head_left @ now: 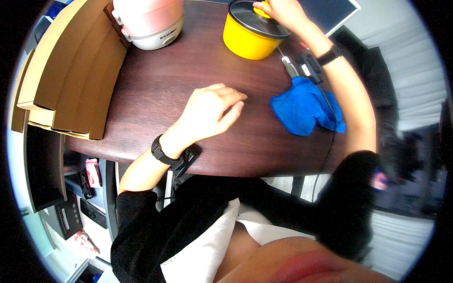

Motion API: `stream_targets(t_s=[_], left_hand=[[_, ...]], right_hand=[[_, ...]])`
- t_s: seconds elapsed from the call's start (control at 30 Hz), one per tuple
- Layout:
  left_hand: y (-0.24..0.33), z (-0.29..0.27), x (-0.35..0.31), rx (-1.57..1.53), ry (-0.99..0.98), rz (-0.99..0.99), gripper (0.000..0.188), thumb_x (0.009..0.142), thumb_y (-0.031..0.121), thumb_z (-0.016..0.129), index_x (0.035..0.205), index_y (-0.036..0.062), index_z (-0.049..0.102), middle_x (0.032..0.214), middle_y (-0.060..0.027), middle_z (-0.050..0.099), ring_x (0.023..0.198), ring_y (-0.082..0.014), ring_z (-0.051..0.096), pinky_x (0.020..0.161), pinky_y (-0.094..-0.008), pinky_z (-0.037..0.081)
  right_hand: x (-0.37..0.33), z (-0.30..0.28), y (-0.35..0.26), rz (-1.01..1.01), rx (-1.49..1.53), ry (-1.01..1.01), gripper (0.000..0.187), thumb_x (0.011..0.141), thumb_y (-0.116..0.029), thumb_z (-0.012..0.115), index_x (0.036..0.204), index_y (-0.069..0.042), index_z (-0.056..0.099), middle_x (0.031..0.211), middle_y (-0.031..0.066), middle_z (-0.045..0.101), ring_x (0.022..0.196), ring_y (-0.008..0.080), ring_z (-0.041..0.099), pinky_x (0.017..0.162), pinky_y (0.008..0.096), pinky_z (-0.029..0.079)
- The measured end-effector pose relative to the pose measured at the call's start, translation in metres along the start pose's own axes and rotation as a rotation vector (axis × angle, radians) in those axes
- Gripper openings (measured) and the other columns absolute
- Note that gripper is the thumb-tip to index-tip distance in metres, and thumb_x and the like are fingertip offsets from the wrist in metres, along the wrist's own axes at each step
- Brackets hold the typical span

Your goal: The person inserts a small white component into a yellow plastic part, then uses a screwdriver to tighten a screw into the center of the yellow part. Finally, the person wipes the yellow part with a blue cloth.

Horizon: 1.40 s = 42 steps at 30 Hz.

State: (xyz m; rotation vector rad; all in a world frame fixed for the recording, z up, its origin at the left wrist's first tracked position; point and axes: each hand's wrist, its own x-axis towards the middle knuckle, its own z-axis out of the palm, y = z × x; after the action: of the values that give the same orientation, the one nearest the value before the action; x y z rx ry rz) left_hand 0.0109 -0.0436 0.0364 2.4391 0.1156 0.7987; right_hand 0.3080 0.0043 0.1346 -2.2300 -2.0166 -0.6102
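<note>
My right hand (pixel 278 10) reaches to the far side of the table, its fingers closed round the yellow knob of a dark glass lid (pixel 250 18). That lid lies over a bright yellow pot (pixel 250 43), and I cannot tell whether it sits fully on the rim. Over the middle of the dark wood table (pixel 160 104), my left hand (pixel 210 111) holds nothing; its fingers are loosely bent and the thumb stands apart. A crumpled blue cloth (pixel 304 106) lies on the right, below my right forearm.
At the far left stands a pink and white lidded electric cooker (pixel 150 23), beside an opened cardboard box (pixel 75 70). A grey-handled tool (pixel 289 66) and a black adapter with a cable (pixel 309 68) lie between pot and cloth. The table's near edge curves before my body.
</note>
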Motion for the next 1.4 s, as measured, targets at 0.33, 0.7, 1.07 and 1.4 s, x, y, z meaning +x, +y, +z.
stream_targets(t_s=[0.33,0.7,1.07,1.4], left_hand=[[0.001,-0.001,0.002,0.015,0.119,-0.037,0.02,0.087,0.013,0.058,0.1,0.0014,0.068,0.084,-0.015,0.067,0.08,-0.0306,0.064,0.075,-0.0379,0.052],[-0.035,-0.02,0.001,-0.158,0.749,-0.327,0.129,0.056,0.042,0.091,0.149,-0.0018,0.013,0.151,-0.0251,0.023,0.14,-0.0334,0.027,0.114,-0.0447,0.025],[-0.041,-0.01,0.002,0.268,0.524,-0.4,0.121,0.059,0.049,0.087,0.146,-0.0046,0.022,0.146,-0.0295,0.031,0.137,-0.0414,0.03,0.113,-0.0472,0.026],[-0.064,-0.01,-0.003,0.403,0.551,-0.417,0.048,0.079,0.036,0.074,0.119,0.0107,0.065,0.13,-0.0274,0.051,0.126,-0.0418,0.045,0.103,-0.0478,0.038]], right_hand=[[-0.013,-0.029,-0.025,0.055,0.189,0.309,0.045,0.089,-0.042,0.057,0.076,0.0,0.063,0.072,0.0247,0.064,0.072,0.0405,0.065,0.066,0.0472,0.052],[-0.021,0.007,-0.125,0.134,1.516,-0.162,0.048,0.097,-0.049,0.051,0.081,-0.006,0.067,0.059,0.0015,0.057,0.048,0.0084,0.052,0.045,0.0244,0.043],[-0.045,0.096,-0.15,0.619,2.109,-0.653,0.02,0.096,-0.031,0.054,0.09,-0.012,0.057,0.068,-0.0021,0.053,0.051,0.0088,0.047,0.043,0.021,0.039],[-0.05,0.094,-0.149,0.58,1.715,-0.974,0.016,0.098,-0.023,0.047,0.092,-0.01,0.056,0.064,-0.0025,0.05,0.05,0.0105,0.051,0.04,0.0229,0.041]])
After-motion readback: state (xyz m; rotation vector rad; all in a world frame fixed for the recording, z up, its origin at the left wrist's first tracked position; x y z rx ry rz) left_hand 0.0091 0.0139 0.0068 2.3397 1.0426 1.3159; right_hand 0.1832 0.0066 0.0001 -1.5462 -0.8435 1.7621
